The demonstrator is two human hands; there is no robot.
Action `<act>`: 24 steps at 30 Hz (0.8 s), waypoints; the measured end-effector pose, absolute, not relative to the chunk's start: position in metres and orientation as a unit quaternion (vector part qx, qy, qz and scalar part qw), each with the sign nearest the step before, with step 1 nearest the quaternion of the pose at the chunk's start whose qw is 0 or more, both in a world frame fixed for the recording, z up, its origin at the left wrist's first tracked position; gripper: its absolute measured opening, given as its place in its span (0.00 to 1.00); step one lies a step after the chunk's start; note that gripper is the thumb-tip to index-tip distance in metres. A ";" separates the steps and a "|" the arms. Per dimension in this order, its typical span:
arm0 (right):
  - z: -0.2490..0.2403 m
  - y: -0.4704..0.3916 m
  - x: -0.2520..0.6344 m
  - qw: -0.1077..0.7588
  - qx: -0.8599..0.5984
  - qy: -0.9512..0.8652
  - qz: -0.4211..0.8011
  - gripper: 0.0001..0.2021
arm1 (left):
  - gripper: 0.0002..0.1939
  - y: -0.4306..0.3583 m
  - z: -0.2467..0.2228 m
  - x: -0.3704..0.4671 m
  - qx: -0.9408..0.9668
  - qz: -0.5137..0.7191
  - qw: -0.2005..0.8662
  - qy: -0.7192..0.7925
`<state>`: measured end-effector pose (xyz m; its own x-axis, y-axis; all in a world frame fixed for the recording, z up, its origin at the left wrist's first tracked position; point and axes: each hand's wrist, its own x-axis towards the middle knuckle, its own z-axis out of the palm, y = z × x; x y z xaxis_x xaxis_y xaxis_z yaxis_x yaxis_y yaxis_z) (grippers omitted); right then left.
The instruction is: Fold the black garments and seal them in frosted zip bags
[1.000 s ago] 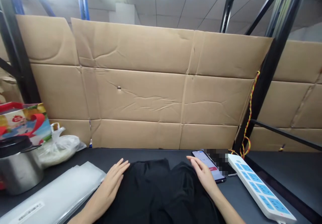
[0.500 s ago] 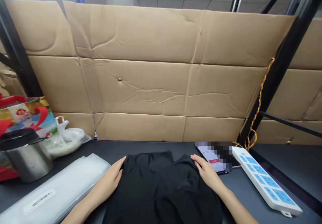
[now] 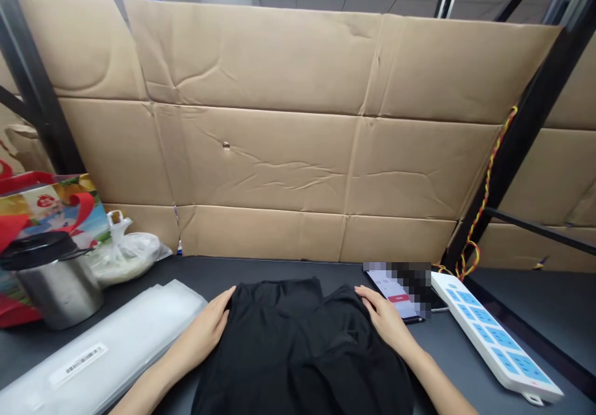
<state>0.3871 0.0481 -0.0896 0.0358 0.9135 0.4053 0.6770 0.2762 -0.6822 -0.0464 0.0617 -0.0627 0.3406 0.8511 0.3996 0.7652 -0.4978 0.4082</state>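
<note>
A black garment [image 3: 298, 346] lies spread on the dark table [image 3: 465, 365] in front of me. My left hand [image 3: 207, 328] rests flat against its left edge, fingers together and pointing away from me. On the garment's right edge lies my right hand [image 3: 384, 319], palm down, just short of a phone. Neither hand grips anything.
A phone [image 3: 395, 291] with a lit screen lies right of the garment, next to a white power strip [image 3: 493, 337]. At left lie a stack of clear plastic bags [image 3: 97, 350], a steel pot with a black lid [image 3: 51, 278], a tied plastic bag [image 3: 123, 256] and a colourful gift bag [image 3: 51, 207]. Cardboard sheets [image 3: 288, 148] wall the back.
The view has tipped downward and slightly closer. Both hands have drawn back a little toward me along the garment's edges; the garment stays in place.
</note>
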 end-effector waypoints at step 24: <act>-0.100 0.051 0.392 0.416 -0.587 -0.682 0.131 0.17 | 0.24 0.064 -0.072 -0.051 0.813 0.271 0.072 0.510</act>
